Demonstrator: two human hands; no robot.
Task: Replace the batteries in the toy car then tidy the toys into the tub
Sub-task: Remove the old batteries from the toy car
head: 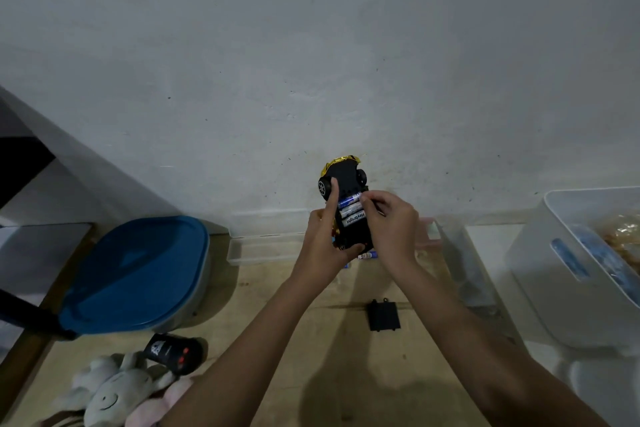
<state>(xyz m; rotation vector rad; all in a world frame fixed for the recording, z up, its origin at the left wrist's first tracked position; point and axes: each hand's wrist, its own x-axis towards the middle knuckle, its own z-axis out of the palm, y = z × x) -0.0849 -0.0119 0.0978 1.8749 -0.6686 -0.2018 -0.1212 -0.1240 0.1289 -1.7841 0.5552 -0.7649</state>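
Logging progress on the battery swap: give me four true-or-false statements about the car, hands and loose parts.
1. The left hand holds the toy car underside up. True.
2. The battery cover is fitted on the car. False: it lies on the table.
3. The right hand pinches a battery at the open bay. True.
4. The remote is in the right hand. False: it lies on the table beside the plush toys.

The wooden surface (311,340) bears tub (135,270), remote (173,354), plush toys (114,388), battery cover (383,315).
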